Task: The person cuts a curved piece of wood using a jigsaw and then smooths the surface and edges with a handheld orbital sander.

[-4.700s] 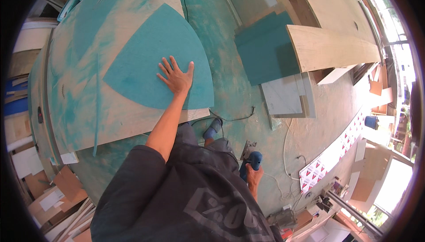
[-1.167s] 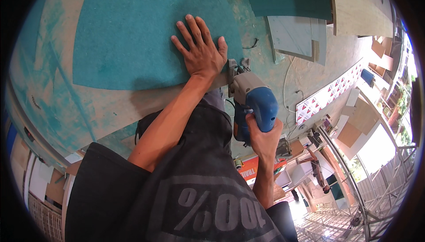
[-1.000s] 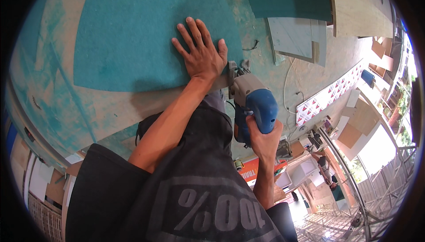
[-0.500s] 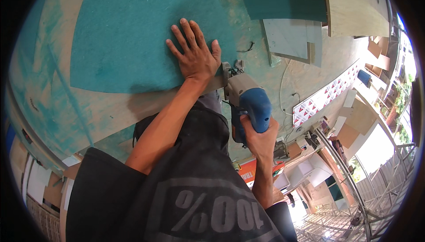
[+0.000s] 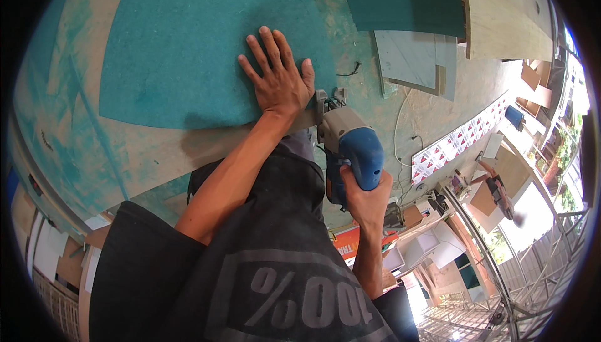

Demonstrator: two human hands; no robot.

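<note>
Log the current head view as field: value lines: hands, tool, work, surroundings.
left hand: spread flat on teal curved-edged flat panel
right hand: gripping blue-and-grey handheld power tool
tool position: front end at panel's near right corner; contact unclear
under panel: dust-streaked tan board
upper right: dark-teal flat sheet
far right: another person

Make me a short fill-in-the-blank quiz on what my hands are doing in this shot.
1. The left hand lies palm ____ on the teal panel.
2. The right hand grips a power tool whose housing is part pale grey, part ____.
3. Of the left hand's digits, the one nearest the power tool is the ____.

Missing words: down; blue; thumb.
</note>
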